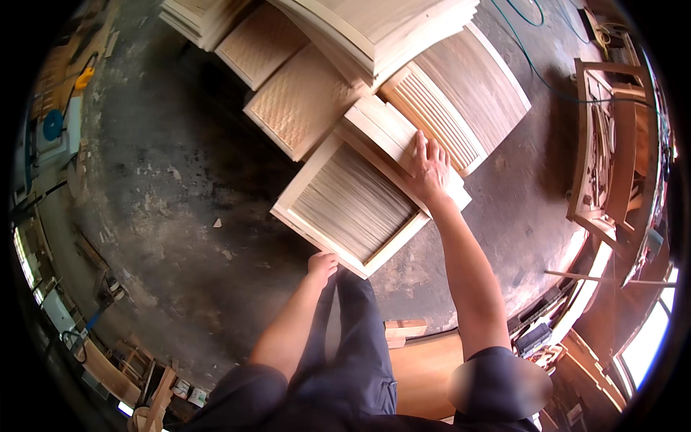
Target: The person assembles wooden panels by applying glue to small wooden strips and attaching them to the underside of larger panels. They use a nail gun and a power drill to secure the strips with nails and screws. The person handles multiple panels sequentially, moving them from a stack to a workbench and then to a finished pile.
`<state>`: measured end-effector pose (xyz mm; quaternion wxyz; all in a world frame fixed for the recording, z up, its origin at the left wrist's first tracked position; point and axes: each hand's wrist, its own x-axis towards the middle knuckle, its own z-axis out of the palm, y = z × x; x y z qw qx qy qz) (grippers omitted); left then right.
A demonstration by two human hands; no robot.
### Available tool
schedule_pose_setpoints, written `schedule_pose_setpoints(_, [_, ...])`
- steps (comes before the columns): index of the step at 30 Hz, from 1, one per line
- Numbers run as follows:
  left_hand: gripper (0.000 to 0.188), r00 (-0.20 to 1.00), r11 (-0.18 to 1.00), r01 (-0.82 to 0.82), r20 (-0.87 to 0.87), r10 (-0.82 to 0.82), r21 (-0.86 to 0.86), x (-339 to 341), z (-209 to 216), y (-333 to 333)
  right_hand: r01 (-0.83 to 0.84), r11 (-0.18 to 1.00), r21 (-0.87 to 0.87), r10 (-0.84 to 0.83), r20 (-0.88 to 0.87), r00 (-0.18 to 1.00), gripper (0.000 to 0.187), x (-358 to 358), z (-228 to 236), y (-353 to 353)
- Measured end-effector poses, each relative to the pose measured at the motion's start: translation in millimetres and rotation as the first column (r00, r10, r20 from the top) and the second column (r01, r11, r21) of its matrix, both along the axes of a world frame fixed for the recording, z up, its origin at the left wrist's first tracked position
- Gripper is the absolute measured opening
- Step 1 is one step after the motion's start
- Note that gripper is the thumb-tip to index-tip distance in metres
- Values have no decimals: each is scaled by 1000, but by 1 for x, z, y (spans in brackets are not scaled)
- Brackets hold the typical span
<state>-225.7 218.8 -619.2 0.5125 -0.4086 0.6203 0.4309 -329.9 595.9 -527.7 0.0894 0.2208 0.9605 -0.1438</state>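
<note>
A framed wooden panel (358,199), with a striped grey-brown recessed centre and a pale border, lies tilted in front of me. My left hand (322,266) is at its near left edge, fingers curled round the frame; the thumb side is partly hidden. Along the panel's far right side runs a stack of pale wooden boards (384,130). My right hand (430,171) rests on these boards with its fingers stretched out, palm down. Just beyond that hand lies a slatted wooden panel (434,117), beside a wide, smooth wooden panel (475,88).
Further wooden panels with textured faces (302,97) sit far left of the stack, and a large pale panel stack (389,29) rises at the far side. A wooden rack (615,144) holding offcuts stands right. Green hose (531,63) crosses the stained floor (173,201).
</note>
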Motion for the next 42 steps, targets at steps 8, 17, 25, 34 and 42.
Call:
schedule_pose_setpoints(8, [23,875,912,410,-285,-391,11,-68,82,-26,128,975,-181,-141,-56,988,80,-36,8,-4])
schedule_pose_setpoints(17, [21,978,1000,11,-208,-8,15,-40,94,-136,467,875,-129,-385,399,832,83,-176,19,-41])
schedule_pose_setpoints(25, [21,985,984,-98,-158,74,-151,-14,132,-185,394,878,-273,-320,278,906,75,-168,-17,-23])
schedule_pose_setpoints(34, [15,913,958,-223,-383,141,-182,56,243,-134,282,835,-472,-255,122,959,64,-162,-35,-10])
schedule_pose_setpoints(42, [19,896,806,-420,-333,294,-417,302,355,-3,293,868,-400,-213,234,949,79,-57,-51,32])
